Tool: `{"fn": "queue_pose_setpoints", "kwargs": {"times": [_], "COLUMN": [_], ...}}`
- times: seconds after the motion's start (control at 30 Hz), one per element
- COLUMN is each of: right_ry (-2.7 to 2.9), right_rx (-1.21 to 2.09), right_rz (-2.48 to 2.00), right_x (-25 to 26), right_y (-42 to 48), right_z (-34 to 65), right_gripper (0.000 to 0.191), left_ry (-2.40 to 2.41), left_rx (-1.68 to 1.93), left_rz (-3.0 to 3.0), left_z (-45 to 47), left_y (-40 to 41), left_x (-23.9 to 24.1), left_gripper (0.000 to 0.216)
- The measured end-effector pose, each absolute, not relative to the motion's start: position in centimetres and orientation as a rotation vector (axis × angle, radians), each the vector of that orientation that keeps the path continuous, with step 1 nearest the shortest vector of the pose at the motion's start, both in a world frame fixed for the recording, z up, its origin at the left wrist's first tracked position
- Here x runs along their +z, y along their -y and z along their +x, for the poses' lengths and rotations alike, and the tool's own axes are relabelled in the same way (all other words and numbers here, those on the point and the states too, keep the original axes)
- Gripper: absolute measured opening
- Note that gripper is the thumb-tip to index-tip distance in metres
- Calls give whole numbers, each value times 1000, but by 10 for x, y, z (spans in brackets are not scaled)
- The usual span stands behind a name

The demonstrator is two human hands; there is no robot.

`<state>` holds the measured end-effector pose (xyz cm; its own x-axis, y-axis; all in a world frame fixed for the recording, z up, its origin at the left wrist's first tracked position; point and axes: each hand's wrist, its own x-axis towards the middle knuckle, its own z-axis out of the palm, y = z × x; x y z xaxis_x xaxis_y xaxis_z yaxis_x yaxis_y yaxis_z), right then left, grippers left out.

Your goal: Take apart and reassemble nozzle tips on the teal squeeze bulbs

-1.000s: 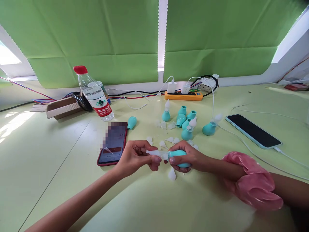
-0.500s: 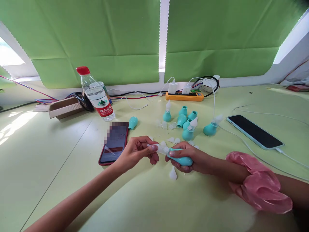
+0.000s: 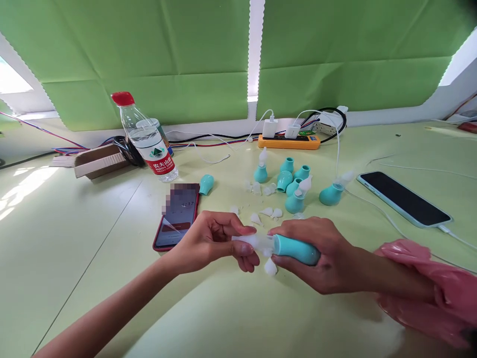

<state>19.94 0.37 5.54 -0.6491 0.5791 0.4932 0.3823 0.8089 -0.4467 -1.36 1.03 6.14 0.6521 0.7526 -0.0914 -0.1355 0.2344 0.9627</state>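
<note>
My left hand (image 3: 227, 243) pinches a translucent white nozzle (image 3: 257, 242) between thumb and fingers. A turquoise squeeze bulb (image 3: 296, 249) lies in my right hand (image 3: 322, 253), its mouth pointing left. The nozzle's inner end is at the bulb's mouth; how deep it sits I cannot tell. Below them on the table is a loose white nozzle tip (image 3: 271, 267). Just beyond my hands are more white pieces (image 3: 256, 219). Farther back stand several turquoise bulbs, one with a white tip (image 3: 295, 202) and one without (image 3: 284, 180).
A phone in a red case (image 3: 179, 216) lies left, beside a single bulb (image 3: 206, 184). Behind it stands a water bottle (image 3: 152, 149) near a cardboard tray (image 3: 100, 161). An orange power strip (image 3: 288, 142) is at the back. Another phone (image 3: 404, 199) charges at right.
My right hand has turned over the bulb, its back now facing up, and shifted right. The bulb's mouth now sits slightly farther from my left fingers, and the nozzle shows more.
</note>
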Motion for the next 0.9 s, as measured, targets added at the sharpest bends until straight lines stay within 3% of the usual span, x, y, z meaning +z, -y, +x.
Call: {"fn": "queue_pose_setpoints", "kwargs": {"times": [0.2,0.37,0.5,0.57,0.63,0.83,0.9], "right_ry": [2350,2139,1905,1821,1805,1846,1795], "right_rx": [445,808,1159,1158,1152,1066,1051], "right_rz": [-721,-855,-866,-864,-899,-990,-977], "right_x": [57,54,52,51,50,48,52], "right_y": [-3,-11,-21,-25,-28,-35,-39], "right_z": [201,195,198,200,200,199,201], "right_gripper": [7,16,38,50,48,33,28], "left_ry": [-697,-906,-1024,-1161,-1299,-1569,-1599], "left_rx": [719,884,1003,1219,1387,820,779], "left_rz": [1253,1512,1784,1920,2061,2271,2260], "left_z": [-9,0,-3,-10,-16,-12,-11], "left_y": [-1,-6,-29,-49,-73,-140,-151], "left_x": [73,80,104,121,133,102,86], "left_gripper": [7,16,19,20,20,18,16]}}
